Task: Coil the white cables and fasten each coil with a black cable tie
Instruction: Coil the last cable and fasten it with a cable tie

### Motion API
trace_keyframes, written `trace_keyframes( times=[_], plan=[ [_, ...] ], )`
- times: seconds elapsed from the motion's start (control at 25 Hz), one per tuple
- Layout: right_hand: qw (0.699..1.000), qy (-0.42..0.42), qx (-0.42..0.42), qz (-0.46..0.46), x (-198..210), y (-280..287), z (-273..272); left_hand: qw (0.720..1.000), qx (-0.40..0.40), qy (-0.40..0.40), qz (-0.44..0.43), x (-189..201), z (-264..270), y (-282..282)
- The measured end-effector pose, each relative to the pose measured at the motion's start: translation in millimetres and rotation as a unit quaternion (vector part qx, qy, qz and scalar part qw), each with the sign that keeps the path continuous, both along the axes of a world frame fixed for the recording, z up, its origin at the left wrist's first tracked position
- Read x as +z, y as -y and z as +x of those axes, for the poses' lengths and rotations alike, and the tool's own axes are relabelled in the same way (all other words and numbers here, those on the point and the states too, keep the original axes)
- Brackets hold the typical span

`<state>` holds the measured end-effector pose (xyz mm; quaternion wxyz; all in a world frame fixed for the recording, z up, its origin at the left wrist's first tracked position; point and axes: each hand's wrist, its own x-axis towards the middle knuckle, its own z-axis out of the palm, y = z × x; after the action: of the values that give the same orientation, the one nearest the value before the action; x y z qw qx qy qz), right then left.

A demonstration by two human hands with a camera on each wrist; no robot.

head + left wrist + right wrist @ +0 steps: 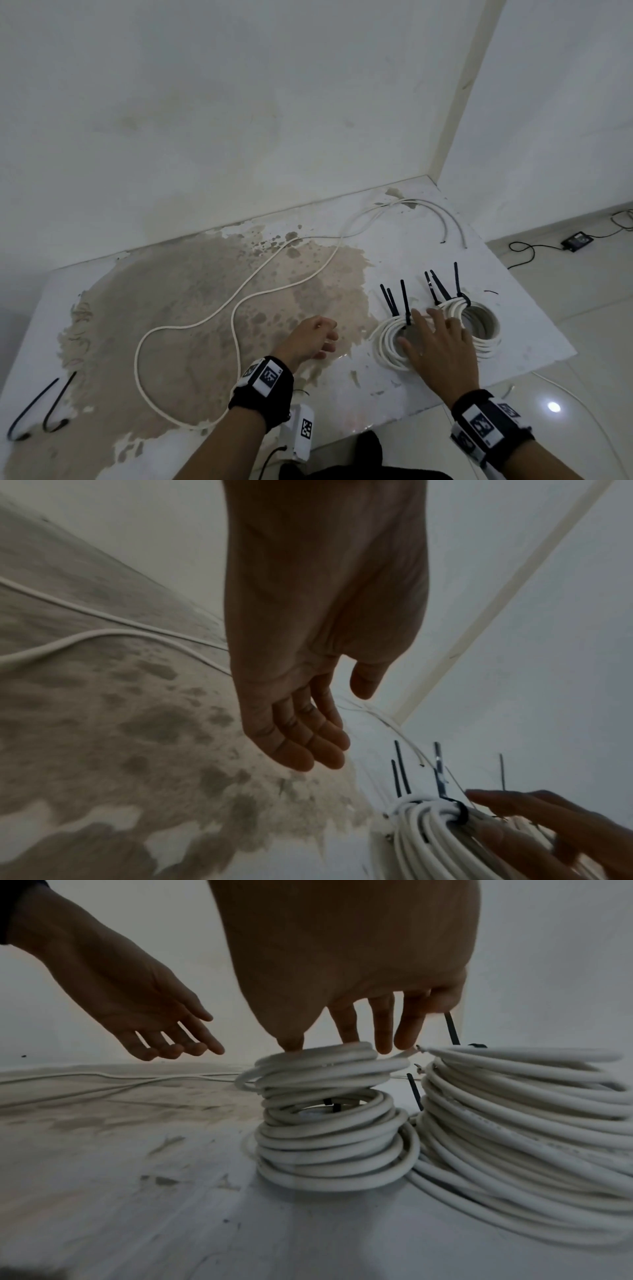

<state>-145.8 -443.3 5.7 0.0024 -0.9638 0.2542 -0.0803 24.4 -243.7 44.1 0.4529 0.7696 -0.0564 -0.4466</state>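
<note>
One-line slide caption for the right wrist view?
Right hand touches a tied white cable coil beside a second coil; left hand hovers open.

Both forearms enter from the lower edge of the head view, each wrist wrapped in a black band carrying white tags printed with black square codes. The left hand [310, 337] sits near the centre of that view, lifted, palm turned down, its fingers [301, 753] held loosely together and slightly bent, gripping nothing; the thumb stands apart from them. The right hand [436, 346] lies to the lower right of centre, palm down, with its fingers [383, 1031] spread and nearly straight, pointing away from the body. In the right wrist view its fingertips and thumb point downward.
</note>
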Motion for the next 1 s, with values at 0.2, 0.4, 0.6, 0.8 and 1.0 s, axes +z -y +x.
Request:
trace_keyframes(
  times=[0.2, 0.4, 0.6, 0.8, 1.0],
  plan=[
    [0.999, -0.003, 0.043, -0.008, 2.7, 9.9, 4.7, 0.999, 0.038, -0.001, 0.014, -14.9, 11.9, -16.7],
    [0.991, -0.088, 0.085, 0.057, -21.5, 12.7, 6.6, 0.997, 0.024, 0.070, 0.019, -42.9, 27.7, -10.4],
    [0.985, 0.084, 0.040, 0.145, 17.6, 51.9, 41.6, 0.896, -0.164, 0.390, 0.131, -98.3, 27.4, -6.7],
    [0.932, 0.113, -0.136, 0.316, 44.5, 197.4, 127.2, 0.883, -0.183, 0.413, 0.125, -125.2, 17.4, -12.7],
    [0.907, -0.017, -0.242, 0.345, 0.4, 294.9, 187.2, 0.868, -0.164, 0.454, 0.115, -133.5, 20.6, -10.0]
  ],
)
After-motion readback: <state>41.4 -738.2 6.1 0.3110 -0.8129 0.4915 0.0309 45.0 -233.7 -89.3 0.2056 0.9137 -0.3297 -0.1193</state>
